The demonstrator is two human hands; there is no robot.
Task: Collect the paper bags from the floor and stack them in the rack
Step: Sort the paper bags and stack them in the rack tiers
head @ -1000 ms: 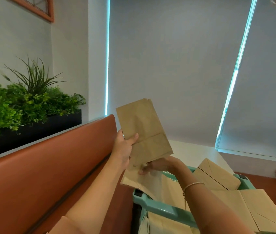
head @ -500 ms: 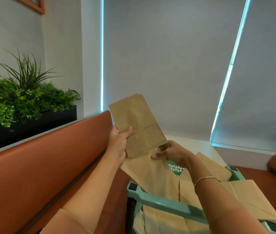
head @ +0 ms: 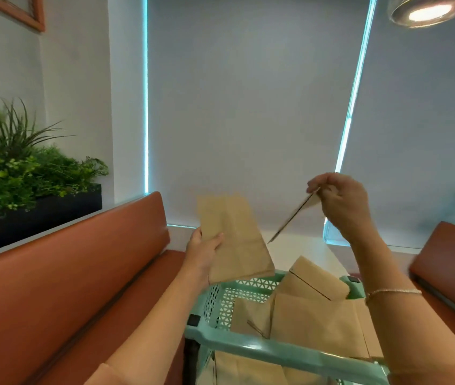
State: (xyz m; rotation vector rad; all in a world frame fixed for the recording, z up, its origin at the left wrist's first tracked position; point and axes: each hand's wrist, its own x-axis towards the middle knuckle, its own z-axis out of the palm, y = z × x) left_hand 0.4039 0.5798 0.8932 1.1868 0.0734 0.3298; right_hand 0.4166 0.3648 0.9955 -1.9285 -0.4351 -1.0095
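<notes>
My left hand [head: 203,249] grips a flat brown paper bag [head: 234,234] by its lower left edge, holding it upright above the rack's left corner. My right hand [head: 337,201] is raised to the right and pinches a second paper bag [head: 294,215], seen nearly edge-on, by its top end. Below both stands the mint-green plastic rack [head: 270,351] with a perforated wall. Several flat brown bags [head: 312,320] lie loosely in its top tier, one tilted against the far side [head: 318,279]. More bags show on a lower tier under the front rim.
An orange-brown padded bench [head: 67,273] runs along the left, with a black planter of green plants [head: 26,173] behind it. Another orange seat [head: 448,259] is at the right. Grey roller blinds fill the wall ahead. A lamp [head: 426,9] hangs at top right.
My right hand has lifted a second bag up and to the right, away from the left hand's bag. The left hand still holds its bag, now a little lower.
</notes>
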